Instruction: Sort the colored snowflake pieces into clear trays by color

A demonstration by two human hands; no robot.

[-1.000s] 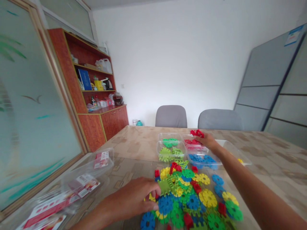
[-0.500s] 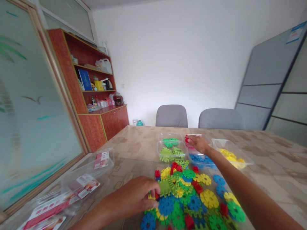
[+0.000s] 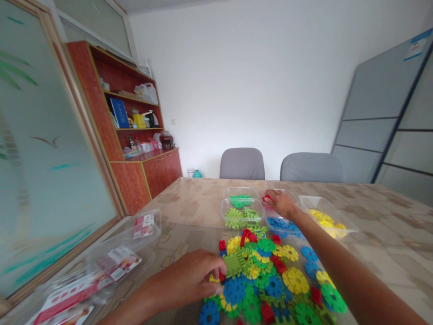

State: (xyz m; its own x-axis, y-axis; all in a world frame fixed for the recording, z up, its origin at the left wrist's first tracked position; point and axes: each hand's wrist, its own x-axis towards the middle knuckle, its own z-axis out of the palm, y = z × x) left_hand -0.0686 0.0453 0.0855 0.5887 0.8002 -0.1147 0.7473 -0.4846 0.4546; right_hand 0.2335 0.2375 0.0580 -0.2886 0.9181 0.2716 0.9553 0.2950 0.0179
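My left hand [image 3: 199, 273] is at the left edge of a mixed pile of plastic building pieces. Its fingers curl around a red block [image 3: 222, 276], mostly covered by the fingertips. My right hand [image 3: 281, 203] reaches across into a clear tub [image 3: 293, 197] at the back, its fingers around another red block [image 3: 267, 197] low inside it. Close to the left hand lie a light-green square piece [image 3: 232, 266] and a blue notched disc [image 3: 234, 290]. Yellow discs [image 3: 295, 280], green discs [image 3: 333, 298] and more red blocks fill out the pile.
Clear tubs stand behind the pile: one with light-green pieces [image 3: 233, 218], one with green discs [image 3: 241, 201], one with blue discs [image 3: 282, 225] and one with yellow pieces [image 3: 324, 220]. Labelled clear packaging [image 3: 118, 262] lies left. Two grey chairs [image 3: 242, 163] stand beyond the table.
My right hand has dipped slightly, and the red block at its fingers sits a little lower and further right in the tub. My left hand has barely moved.
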